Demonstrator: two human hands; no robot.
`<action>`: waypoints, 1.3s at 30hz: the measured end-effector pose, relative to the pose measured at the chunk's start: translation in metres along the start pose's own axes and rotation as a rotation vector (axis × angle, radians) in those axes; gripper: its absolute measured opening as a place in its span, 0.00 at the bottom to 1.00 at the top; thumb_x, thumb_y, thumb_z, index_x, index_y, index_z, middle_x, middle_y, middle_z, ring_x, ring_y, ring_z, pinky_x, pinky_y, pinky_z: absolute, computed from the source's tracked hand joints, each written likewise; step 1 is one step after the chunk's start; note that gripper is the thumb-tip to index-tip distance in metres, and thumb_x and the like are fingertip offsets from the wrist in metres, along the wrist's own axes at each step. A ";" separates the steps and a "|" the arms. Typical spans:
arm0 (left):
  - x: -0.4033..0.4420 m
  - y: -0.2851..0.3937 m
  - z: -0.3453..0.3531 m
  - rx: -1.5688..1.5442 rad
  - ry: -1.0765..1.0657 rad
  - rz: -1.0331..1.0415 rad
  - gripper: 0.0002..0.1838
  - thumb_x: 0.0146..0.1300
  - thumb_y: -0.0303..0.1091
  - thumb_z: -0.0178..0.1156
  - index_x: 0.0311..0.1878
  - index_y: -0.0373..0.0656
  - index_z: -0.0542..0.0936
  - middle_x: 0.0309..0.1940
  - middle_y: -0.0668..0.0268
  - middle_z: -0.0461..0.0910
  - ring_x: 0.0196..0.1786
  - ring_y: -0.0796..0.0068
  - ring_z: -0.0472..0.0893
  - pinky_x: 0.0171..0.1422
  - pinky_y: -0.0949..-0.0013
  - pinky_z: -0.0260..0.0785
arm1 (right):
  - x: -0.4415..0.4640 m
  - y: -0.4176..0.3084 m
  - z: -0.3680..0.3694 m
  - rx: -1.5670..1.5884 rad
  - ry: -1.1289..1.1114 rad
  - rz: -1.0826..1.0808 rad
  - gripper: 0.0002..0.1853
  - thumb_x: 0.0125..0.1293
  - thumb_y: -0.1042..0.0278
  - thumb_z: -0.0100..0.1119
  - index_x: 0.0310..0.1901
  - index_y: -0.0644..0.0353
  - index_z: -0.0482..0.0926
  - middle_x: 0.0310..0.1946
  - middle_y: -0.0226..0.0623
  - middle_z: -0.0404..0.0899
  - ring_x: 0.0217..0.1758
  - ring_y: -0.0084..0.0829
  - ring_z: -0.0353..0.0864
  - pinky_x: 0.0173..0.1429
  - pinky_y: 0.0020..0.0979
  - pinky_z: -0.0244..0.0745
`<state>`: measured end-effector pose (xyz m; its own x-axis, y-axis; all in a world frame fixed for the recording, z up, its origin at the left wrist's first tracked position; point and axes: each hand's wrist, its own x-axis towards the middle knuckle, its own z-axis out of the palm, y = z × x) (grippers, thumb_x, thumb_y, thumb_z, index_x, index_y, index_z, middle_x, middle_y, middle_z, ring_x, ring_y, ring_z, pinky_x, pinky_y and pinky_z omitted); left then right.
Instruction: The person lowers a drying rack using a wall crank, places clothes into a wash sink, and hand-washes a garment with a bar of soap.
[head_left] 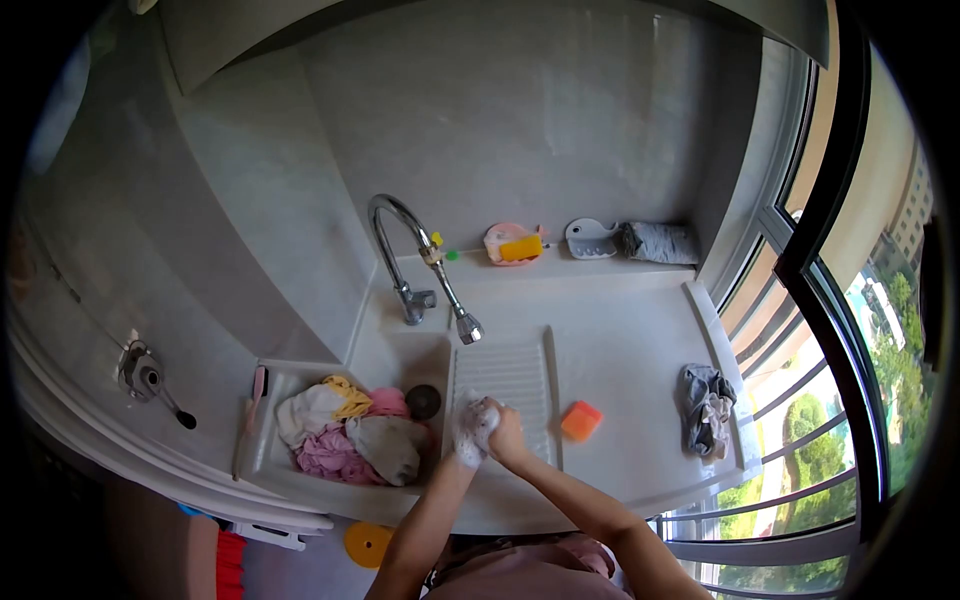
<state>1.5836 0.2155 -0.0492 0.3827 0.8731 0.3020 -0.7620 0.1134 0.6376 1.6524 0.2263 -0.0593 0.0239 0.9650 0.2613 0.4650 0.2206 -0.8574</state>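
Observation:
Over the left edge of the ribbed washboard (515, 375), my two hands are pressed together. White suds cover my left hand (468, 440), whose fingers are closed. My right hand (508, 430) is closed too and meets it from the right. A foamy bundle seems to be between them, but the lather and fingers hide what it is. To the right of the hands, an orange-pink soap bar (581, 422) lies on the white counter. Left of them, the sink basin (262, 440) holds wet clothes (335, 455) in pink, white, yellow and grey.
A chrome faucet (400, 215) arches over the board's back end. Grey garments (706, 408) lie at the counter's right side. On the back ledge are a pink dish with a yellow bar (520, 248), a grey dish (592, 240) and a folded grey cloth (660, 242). A brush (260, 385) rests on the basin's left rim.

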 end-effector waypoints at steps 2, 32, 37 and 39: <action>-0.006 0.005 0.015 0.627 0.503 -0.030 0.12 0.67 0.44 0.47 0.34 0.49 0.74 0.34 0.68 0.75 0.39 0.77 0.75 0.38 0.70 0.70 | 0.007 0.002 -0.005 -0.021 0.035 0.036 0.14 0.52 0.67 0.57 0.41 0.60 0.79 0.30 0.57 0.78 0.36 0.56 0.78 0.40 0.47 0.73; 0.007 -0.001 -0.031 0.087 0.397 -0.017 0.13 0.68 0.45 0.47 0.36 0.48 0.74 0.26 0.74 0.69 0.26 0.82 0.69 0.29 0.75 0.63 | 0.026 -0.023 -0.016 -0.089 0.131 -0.215 0.12 0.57 0.61 0.58 0.27 0.63 0.76 0.20 0.52 0.75 0.27 0.57 0.75 0.34 0.45 0.72; 0.014 0.025 0.002 0.360 0.449 -0.194 0.12 0.64 0.43 0.46 0.36 0.46 0.74 0.26 0.68 0.71 0.29 0.76 0.71 0.33 0.70 0.64 | -0.002 -0.025 0.004 -0.110 0.298 -0.401 0.08 0.50 0.68 0.58 0.30 0.63 0.78 0.21 0.57 0.75 0.29 0.57 0.77 0.33 0.48 0.72; 0.009 0.025 -0.007 0.203 0.456 -0.251 0.10 0.60 0.39 0.48 0.35 0.45 0.74 0.26 0.65 0.72 0.31 0.71 0.72 0.34 0.65 0.65 | -0.006 -0.021 0.004 -0.167 0.197 -0.326 0.09 0.49 0.70 0.57 0.32 0.62 0.79 0.20 0.57 0.75 0.29 0.57 0.77 0.36 0.48 0.73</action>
<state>1.5647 0.2291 -0.0355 0.2400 0.9529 -0.1853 -0.5434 0.2901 0.7878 1.6389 0.2165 -0.0450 0.0130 0.7990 0.6011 0.6127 0.4687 -0.6363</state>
